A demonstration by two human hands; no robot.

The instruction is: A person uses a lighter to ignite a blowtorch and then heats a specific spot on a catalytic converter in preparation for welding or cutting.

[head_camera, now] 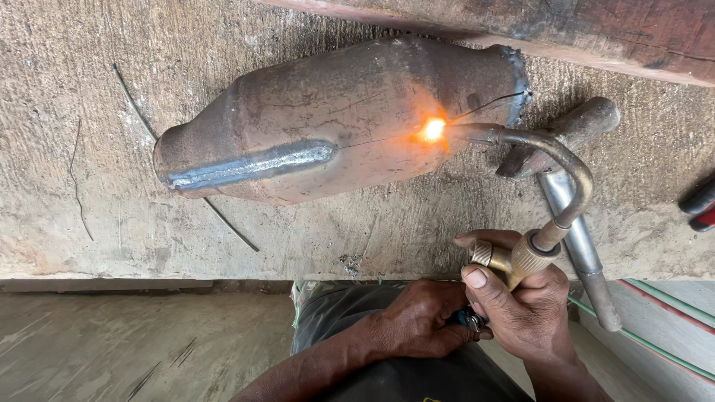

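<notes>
- Right hand (525, 309) fingers wrapped round brass torch (532, 249) body.
- Left hand (421, 320) fingers pinch small valve just beside it.
- Flame (432, 130) touches rusty metal canister (335, 119), beyond fingers on concrete worktop (89, 186).

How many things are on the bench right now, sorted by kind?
Metal canister: 1
Torch, flame lit, held in right hand: 1
Hammer: 1
Loose wire rods: 2 clearly seen
Red-handled tool, at the right edge: 1
Total: 6
Left hand touches the torch valve.
</notes>
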